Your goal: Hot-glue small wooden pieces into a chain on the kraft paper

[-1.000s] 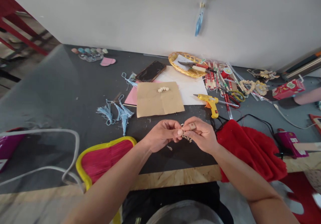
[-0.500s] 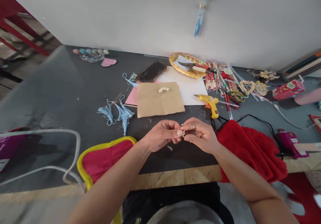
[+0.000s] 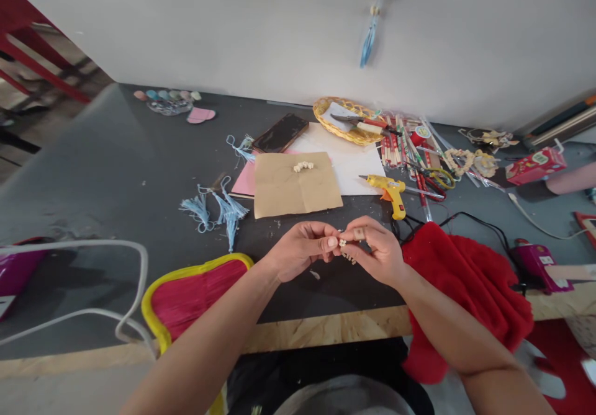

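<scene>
Above the table's front part, my left hand (image 3: 310,249) and my right hand (image 3: 372,246) meet at the fingertips. Both are pinched on a small cream bead piece (image 3: 343,243) that looks like a tiny flower; a few more pale bits (image 3: 349,257) show under the right fingers. A small square patch sits on a right finger. Just beyond lies a brown paper sheet (image 3: 298,195) with a short row of cream pieces (image 3: 304,166) on it. A yellow glue gun (image 3: 388,190) rests right of the paper. Blue tassels (image 3: 226,210) lie to the left.
A wicker basket (image 3: 321,112) with pliers stands at the back, beside red-and-white wrapped sticks (image 3: 395,148). A dark phone (image 3: 282,133) lies behind the paper. Red cloth (image 3: 465,278) hangs over the front edge at right. A white cable (image 3: 142,278) curves at left.
My fingers have shifted slightly, and the cream piece has turned so that its flower-like face shows. More pale bits show below the right fingers. The red cloth hangs lower at the edge.
</scene>
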{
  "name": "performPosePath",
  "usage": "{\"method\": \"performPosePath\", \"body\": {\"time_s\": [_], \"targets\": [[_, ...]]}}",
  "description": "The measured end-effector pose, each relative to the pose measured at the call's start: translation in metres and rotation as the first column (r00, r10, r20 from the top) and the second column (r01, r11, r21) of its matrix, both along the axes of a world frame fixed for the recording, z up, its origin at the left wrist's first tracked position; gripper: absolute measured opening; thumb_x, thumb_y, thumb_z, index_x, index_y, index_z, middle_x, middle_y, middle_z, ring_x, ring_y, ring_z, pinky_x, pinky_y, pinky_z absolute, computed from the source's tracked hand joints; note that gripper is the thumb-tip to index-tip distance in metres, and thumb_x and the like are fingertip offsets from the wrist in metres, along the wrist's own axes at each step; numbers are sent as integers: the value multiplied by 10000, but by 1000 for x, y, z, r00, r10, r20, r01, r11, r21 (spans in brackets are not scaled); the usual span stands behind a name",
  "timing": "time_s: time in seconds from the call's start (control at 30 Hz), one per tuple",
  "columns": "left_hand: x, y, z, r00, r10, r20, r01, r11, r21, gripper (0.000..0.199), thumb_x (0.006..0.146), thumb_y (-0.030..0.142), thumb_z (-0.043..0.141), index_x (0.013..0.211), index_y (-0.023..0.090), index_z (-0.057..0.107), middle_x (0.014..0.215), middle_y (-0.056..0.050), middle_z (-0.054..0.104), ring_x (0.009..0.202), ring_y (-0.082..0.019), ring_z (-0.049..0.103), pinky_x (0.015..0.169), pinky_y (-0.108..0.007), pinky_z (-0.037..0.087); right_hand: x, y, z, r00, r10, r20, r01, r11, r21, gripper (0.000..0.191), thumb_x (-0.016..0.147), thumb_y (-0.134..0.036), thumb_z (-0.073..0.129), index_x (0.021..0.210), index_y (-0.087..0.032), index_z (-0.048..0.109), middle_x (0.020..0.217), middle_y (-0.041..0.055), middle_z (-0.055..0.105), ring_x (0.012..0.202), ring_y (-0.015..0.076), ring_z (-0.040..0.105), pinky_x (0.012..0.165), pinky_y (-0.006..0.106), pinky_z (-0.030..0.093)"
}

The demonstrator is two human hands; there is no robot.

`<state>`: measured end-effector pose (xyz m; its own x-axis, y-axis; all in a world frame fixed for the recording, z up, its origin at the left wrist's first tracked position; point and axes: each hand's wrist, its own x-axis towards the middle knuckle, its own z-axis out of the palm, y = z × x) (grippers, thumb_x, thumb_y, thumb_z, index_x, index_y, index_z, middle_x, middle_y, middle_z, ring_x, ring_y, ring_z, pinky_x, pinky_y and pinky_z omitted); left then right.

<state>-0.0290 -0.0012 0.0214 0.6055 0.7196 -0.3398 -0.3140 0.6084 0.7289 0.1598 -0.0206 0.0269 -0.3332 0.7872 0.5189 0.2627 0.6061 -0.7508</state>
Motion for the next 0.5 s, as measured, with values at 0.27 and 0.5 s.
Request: {"method": "performPosePath", "body": {"time_s": [0.27,0.5], "targets": [[-1,2,0,997,-2,-80,12,993,115,259,666,347,818,699,113,711,627,-17,666,543,-66,539,537,-184,406,-1,3,-4,992,-43,117,18,978,208,171,860,-117,627,1019,-173,657,896,83,639,795,153,637,700,282,570],[-1,1,-2,993,38,-113,-18,984,177,235,681,336,806,663,123,707,594,-11,662,540,-71,539,520,-185,401,-3,2,-10,982,-96,162,48,961,274,125,887,-133,593,989,-166,659,866,86,656,766,159,636,671,289,568]]}}
